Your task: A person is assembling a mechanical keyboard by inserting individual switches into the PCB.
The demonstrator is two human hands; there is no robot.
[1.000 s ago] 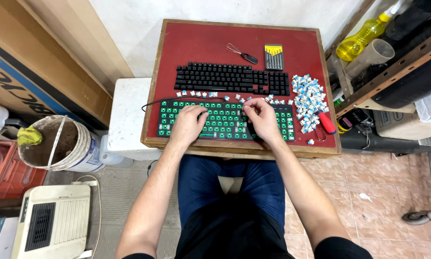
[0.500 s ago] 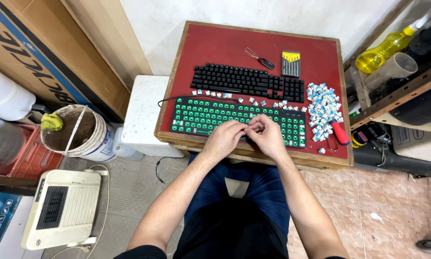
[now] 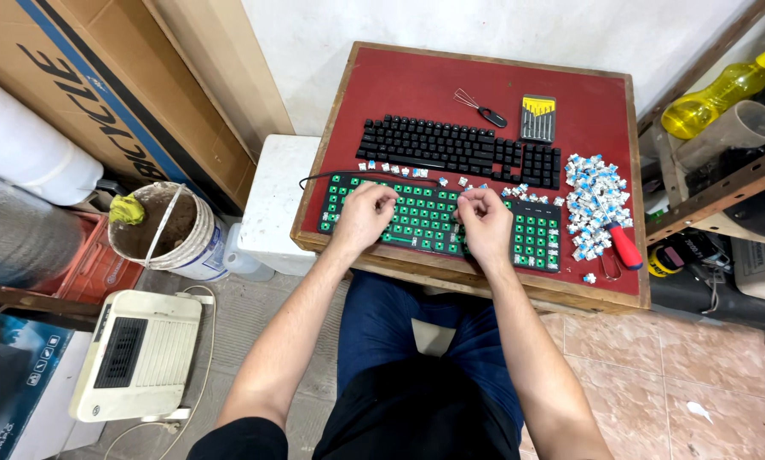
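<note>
While resting on the near half of the red-topped wooden table [image 3: 417, 81], lying lengthwise close to the front edge: green keyboard plate [image 3: 438, 223], keycaps off, green switch tops showing in rows.

Pressing down on its left portion: left hand [image 3: 364, 217], fingers curled, knuckles up; whether anything is pinched underneath, impossible to tell. Sitting on its middle, at 3 o'clock from the left hand and a little apart from it: right hand [image 3: 486, 223], fingers bent toward the plate, grip likewise hidden.

Running from the plate's far left corner along its far edge: thin black cable [image 3: 357, 176].

Lying scattered along the plate's far edge, at 12 o'clock from the hands: small loose switches [image 3: 391, 169], white and blue.

Lying parallel just beyond those, at 12 o'clock: black keyboard [image 3: 459, 151], keycaps on.

Piling up at 3 o'clock from the plate, near the table's right edge: heap of blue-and-white switches [image 3: 595, 200]. Touching that heap on its near side: red-handled tool [image 3: 625, 247].

Lying at 12 o'clock from the black keyboard: wire keycap puller [image 3: 478, 106], with a yellow-and-grey screwdriver set [image 3: 537, 117] just beside it at 3 o'clock.

Standing on the floor at 9 o'clock from the table: white block [image 3: 272, 204], then a dirty bucket [image 3: 165, 234]. Lying at 7 o'clock: white heater-like appliance [image 3: 135, 356].
</note>
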